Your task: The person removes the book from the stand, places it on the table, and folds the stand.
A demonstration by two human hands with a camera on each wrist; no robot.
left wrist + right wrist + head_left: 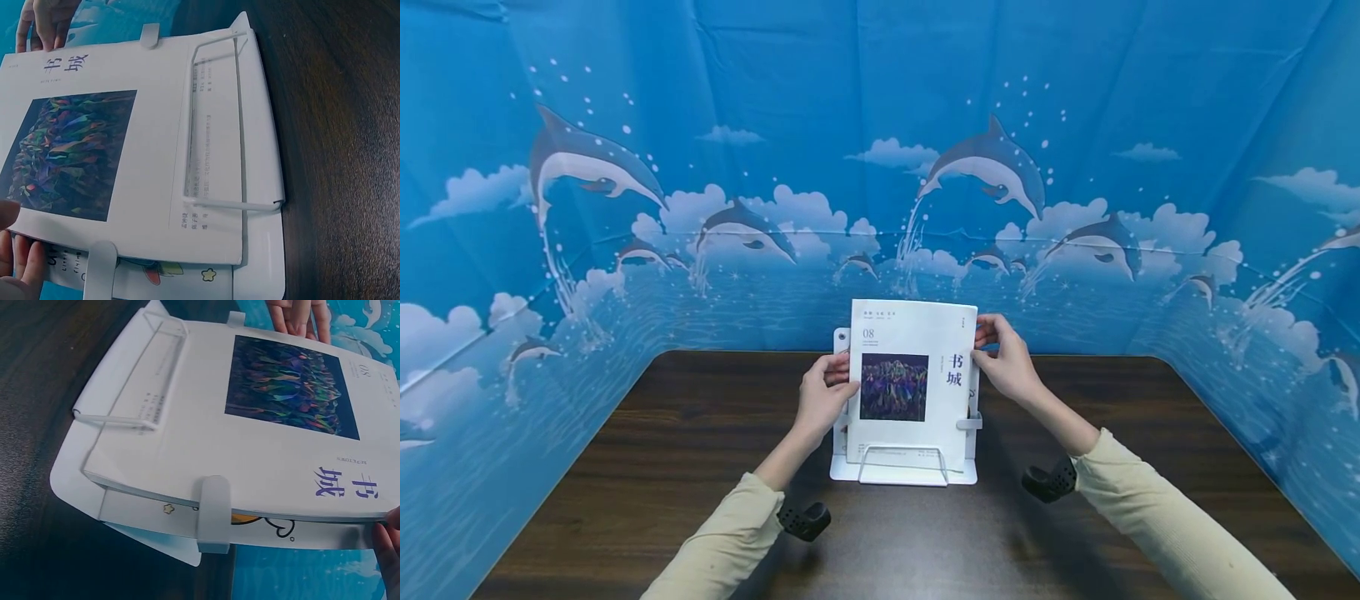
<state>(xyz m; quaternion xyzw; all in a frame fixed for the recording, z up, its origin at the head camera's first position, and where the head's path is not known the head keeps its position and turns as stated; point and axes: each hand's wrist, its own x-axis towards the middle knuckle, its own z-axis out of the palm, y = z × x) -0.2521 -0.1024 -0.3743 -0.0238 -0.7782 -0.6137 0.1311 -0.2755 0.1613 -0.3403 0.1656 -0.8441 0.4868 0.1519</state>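
A white magazine (951, 408) with a dark colourful picture stands upright on a white metal book stand (842, 473). My left hand (822, 398) pinches its left edge, thumb on the cover and fingers behind. At the upper right edge, my right hand (1009, 362) grips the magazine between thumb and fingers. A white wire bar (234, 205) crosses the lower cover. One side clip (214, 515) of the stand overlaps the magazine's right edge; another clip (100, 272) is by the left edge. Behind the magazine, the stand's plate shows cartoon drawings (153, 272).
The stand rests on a dark wooden table (647, 467). Behind and at both sides hangs a blue cloth (820, 100) printed with dolphins and clouds. Small black holders (805, 522) sit under each wrist, below the light sleeves (730, 525).
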